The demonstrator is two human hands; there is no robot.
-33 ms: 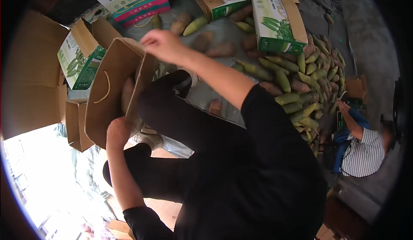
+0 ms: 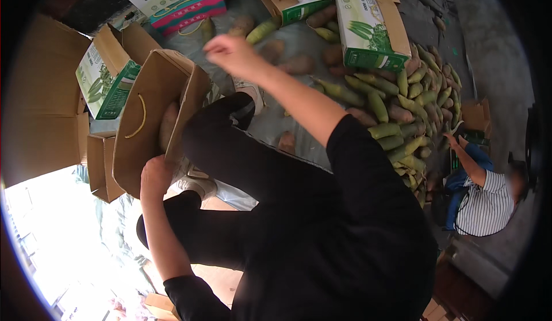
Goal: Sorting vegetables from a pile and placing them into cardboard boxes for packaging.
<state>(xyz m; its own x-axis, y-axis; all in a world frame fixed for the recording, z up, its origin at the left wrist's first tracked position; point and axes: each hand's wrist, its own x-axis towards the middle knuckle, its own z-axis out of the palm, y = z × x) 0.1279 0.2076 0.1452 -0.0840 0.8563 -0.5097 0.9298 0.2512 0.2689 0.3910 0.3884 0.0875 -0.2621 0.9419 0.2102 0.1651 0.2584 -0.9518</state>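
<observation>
The open box [image 2: 131,148], a root [image 2: 169,126] inside, stood beside one knee [image 2: 201,140], long axis running away from the person. The left hand [image 2: 156,176], nearer, pinched its near edge; the right hand [image 2: 231,55] hung apart, its grip too blurred to tell.

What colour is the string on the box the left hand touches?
The string is yellow, in the head view.

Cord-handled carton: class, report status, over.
Left grip on carton edge. Right grip raised off it. Brownish vegetable partly visible inside. Black-trousered knee close beside.
</observation>
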